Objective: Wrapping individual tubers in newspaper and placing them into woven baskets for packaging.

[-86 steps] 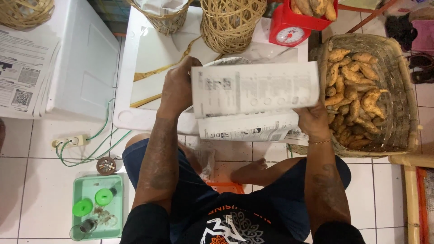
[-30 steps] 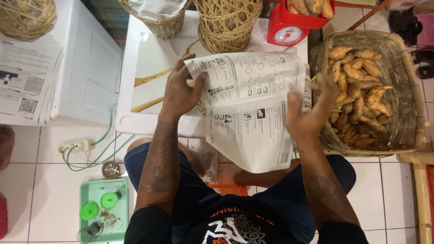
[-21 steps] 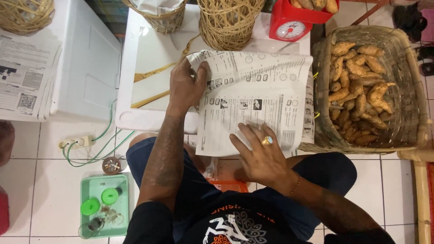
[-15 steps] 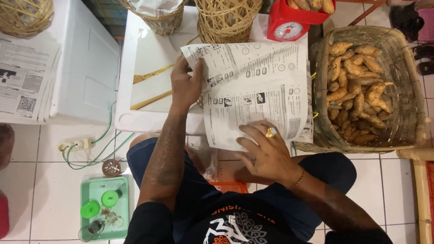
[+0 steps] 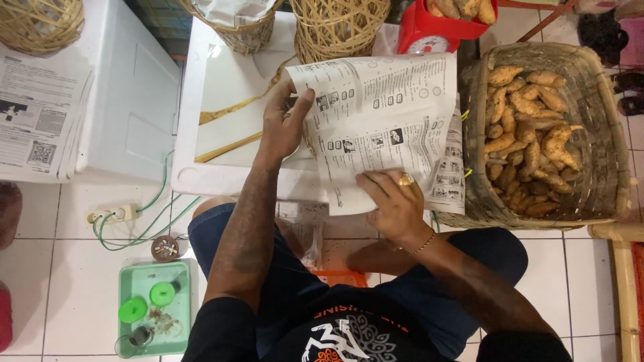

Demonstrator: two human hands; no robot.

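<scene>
Our left hand pinches the far-left edge of the printed paper sheet while our right hand presses flat on its near edge. The sheet lies curled over the white table, left of the woven basket of roots; we judge the folding only begun, with no roots on it yet

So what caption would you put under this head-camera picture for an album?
Seated person's left hand and right hand fold a printed newspaper sheet beside a woven basket of tubers.

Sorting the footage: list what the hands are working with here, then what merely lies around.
In hand:
left hand gripping the printed paper sheet
right hand pressing its lower edge

Lying about:
basket of tubers
red scale
green tray
paper stack
</scene>
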